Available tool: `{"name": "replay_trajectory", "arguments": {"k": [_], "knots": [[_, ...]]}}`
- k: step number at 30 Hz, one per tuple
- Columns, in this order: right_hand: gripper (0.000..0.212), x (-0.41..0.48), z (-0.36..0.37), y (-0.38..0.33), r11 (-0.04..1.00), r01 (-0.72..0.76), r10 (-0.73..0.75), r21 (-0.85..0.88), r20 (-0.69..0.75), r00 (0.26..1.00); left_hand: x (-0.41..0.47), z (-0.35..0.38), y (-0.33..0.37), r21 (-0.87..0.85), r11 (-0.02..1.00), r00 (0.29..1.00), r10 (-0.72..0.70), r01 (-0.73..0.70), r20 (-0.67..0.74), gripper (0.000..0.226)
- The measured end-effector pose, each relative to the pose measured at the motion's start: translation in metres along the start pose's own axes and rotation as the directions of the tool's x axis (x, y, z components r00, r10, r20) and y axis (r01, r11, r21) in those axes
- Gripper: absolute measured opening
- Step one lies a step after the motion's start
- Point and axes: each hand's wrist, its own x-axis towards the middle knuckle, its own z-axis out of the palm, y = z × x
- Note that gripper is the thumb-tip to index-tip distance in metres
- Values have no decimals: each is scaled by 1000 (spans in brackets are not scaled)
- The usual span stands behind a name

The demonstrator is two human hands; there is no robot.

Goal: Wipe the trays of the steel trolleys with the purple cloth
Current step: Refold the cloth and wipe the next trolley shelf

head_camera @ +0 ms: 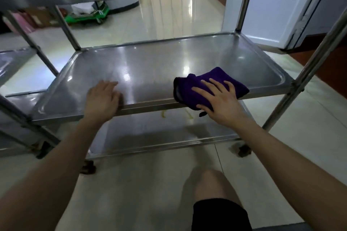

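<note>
I'm reaching forward: left hand (102, 98) resting flat, fingers together; right hand (218, 99) pressing down, fingers spread.

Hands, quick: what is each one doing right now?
Left hand: open, resting on the middle tray at its front edge, holding nothing.
Right hand: open, fingers spread, pressing the purple cloth flat on that tray.

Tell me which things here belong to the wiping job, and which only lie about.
Job: purple cloth, under the flat right hand; left hand, resting on the front rim; middle tray; lower tray.
Lying about: green cart on the floor behind; pink and brown boxes at far left.
</note>
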Motion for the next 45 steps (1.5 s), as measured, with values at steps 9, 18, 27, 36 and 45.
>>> {"name": "replay_trajectory", "arguments": {"k": [9,18,27,36,45], "knots": [[61,30,11,-95,999,34,-37,-43,-93,995,-17,14,-18,26,998,999,-49,49,21,64],[61,74,14,-244,1000,4,-5,-24,-50,999,-53,-21,-51,-366,924,980,37,-108,-196,36],[64,75,21,-252,995,-89,87,-41,-33,996,-106,-7,-207,-544,720,836,-546,432,-59,49],[73,137,31,-396,1000,11,-10,-14,80,997,-98,16,-249,-639,733,937,-346,232,-57,36],[85,306,39,-426,971,-184,72,151,550,832,-106,24,-254,-757,649,946,-287,74,-153,43]]}}
